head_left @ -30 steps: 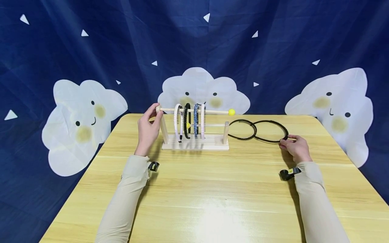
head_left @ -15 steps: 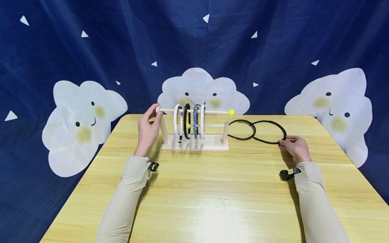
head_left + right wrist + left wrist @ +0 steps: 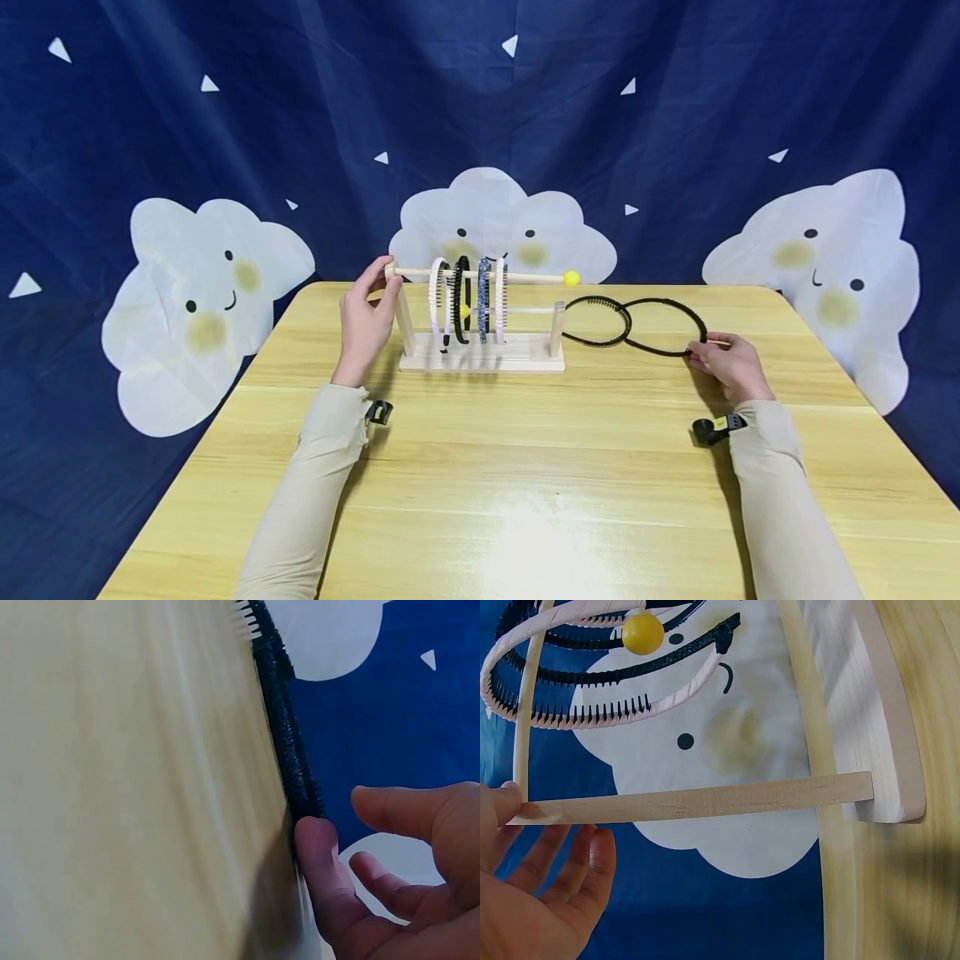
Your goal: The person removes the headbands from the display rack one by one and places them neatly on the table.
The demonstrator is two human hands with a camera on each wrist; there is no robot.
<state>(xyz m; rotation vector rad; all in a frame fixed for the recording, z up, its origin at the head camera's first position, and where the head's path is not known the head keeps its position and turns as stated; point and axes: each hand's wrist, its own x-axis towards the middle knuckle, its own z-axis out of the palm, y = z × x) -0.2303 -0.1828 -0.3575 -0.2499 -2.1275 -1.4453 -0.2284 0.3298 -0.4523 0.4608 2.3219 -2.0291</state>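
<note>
My left hand [image 3: 365, 321] pinches the top of the left post [image 3: 697, 799] of a wooden rack [image 3: 536, 364]. From its upper rod [image 3: 528, 277] hang several toothed headbands: a white one [image 3: 434, 304], a black one [image 3: 457, 304], a glittery blue one [image 3: 483, 304] and a pale one [image 3: 501, 308]. To the right of the rack lie two black headbands, the left one [image 3: 627, 317] meeting the right one [image 3: 693, 310]. At the right one's near end is my right hand [image 3: 729, 367]. Its thumb covers the band's tip in the right wrist view, while two fingers [image 3: 397, 814] stand apart.
A yellow ball [image 3: 572, 278] caps the upper rod's right end. Another yellow ball [image 3: 643, 632] sits on the lower rod. The wooden table [image 3: 555, 475] extends toward me, and a dark blue cloud-patterned curtain [image 3: 660, 125] hangs behind.
Over the last second the right black headband has shifted slightly left at its right side. My left hand and the rack have stayed in place; the right hand has barely moved.
</note>
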